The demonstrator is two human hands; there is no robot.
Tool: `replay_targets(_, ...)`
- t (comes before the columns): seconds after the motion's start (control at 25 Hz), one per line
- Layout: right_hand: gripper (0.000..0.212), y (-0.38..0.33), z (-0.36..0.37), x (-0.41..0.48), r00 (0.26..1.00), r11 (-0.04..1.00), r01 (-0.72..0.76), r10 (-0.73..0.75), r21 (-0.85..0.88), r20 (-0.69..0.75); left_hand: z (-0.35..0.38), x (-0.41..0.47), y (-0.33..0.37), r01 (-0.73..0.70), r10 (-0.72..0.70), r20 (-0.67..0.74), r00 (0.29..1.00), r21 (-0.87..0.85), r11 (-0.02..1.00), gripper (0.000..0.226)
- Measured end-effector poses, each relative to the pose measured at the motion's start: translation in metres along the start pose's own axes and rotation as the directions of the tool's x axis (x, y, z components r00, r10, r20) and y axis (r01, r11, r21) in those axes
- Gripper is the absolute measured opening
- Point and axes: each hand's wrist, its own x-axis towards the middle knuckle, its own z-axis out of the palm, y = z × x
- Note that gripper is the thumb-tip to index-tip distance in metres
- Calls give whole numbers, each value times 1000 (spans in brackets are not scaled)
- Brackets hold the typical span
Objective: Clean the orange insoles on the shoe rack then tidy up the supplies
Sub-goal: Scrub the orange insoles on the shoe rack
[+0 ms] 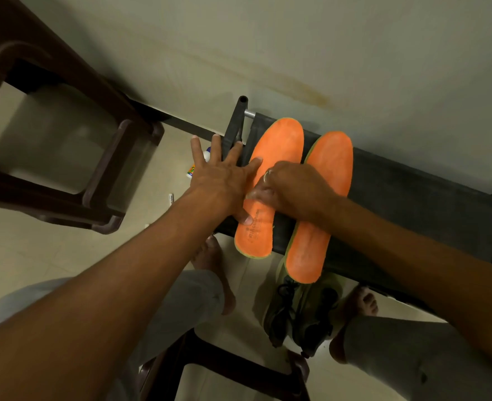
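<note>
Orange foam showed pale scuffing as a person worked on the left insole (pixel 279 146), which lay beside the right insole (pixel 326 169) on the dark fabric top of the shoe rack (pixel 412 192), at 1 o'clock from the frame's centre. The left hand (pixel 221 178) lay spread flat with fingers straight, pinning the insole's 9 o'clock edge. The right hand (pixel 294 189) sat curled over its middle with something pale under the fingers; whether it gripped a cloth could not be told. Scrubbing well probably called for firm pressure from the flat hand so the insole would not slide, and for short strokes running heel to toe. Dark lettering (pixel 253 228) printed near the heel, at 6 o'clock of the hands, was too blurred to read. A white bottle (pixel 206 155) on the floor at 9 o'clock carried a bright label, likewise illegible.
</note>
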Motion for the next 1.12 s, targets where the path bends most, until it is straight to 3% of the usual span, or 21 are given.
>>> replay_targets(0.08, 38, 26, -14, 10, 973, 981, -183, 172, -67, -154, -1, 0, -1, -3, 3, -7, 1000, -8, 1000, 131)
replay_targets(0.12, 33, 28, -17, 12, 966, 976, -207, 195, -61, -170, 0, -1, -2, -2, 2, -9, 1000, -17, 1000, 132)
replay_targets(0.28, 34, -11, 6, -6, 999, 999, 33, -33, -26, -22, 0, -2, 0, 5, -5, 10, 1000, 7, 1000, 130)
replay_targets(0.44, 34, 31, -15, 14, 964, 968, -224, 203, -115, -170, 0, -2, 0, 1, -1, 0, 1000, -15, 1000, 131)
replay_targets(0.48, 33, 30, -15, 13, 969, 972, -216, 202, -92, -141, 0, -2, -1, 2, -2, -7, 1000, -19, 1000, 131)
replay_targets(0.6, 37, -4, 8, -5, 999, 998, 28, -30, -52, -29, 1, -2, 0, 2, -2, -5, 1000, 7, 1000, 130)
replay_targets(0.64, 40, -3, 7, -4, 999, 998, 39, -41, -54, -24, 1, -2, 0, 0, 0, -1, 1000, 12, 1000, 130)
replay_targets(0.76, 40, 24, -9, 15, 981, 977, -161, 143, -138, -134, 1, -1, 0, 0, 0, -5, 1000, -10, 1000, 131)
replay_targets(0.8, 39, 23, -9, 16, 983, 983, -142, 127, -115, -134, 1, -1, -1, 0, 0, -7, 1000, -15, 1000, 131)
replay_targets(0.92, 36, -8, 12, -1, 976, 981, 194, -193, 4, -98, 3, -1, 0, 3, -3, 0, 1000, -5, 1000, 130)
replay_targets(0.96, 40, -10, 12, -4, 967, 970, 245, -244, 0, -75, 2, -1, 0, 3, -3, 3, 1000, 0, 1000, 130)
replay_targets(1.12, 57, 20, -8, 13, 991, 994, -9, -6, -113, -130, 2, -1, -1, -4, 4, -8, 1000, -18, 1000, 130)
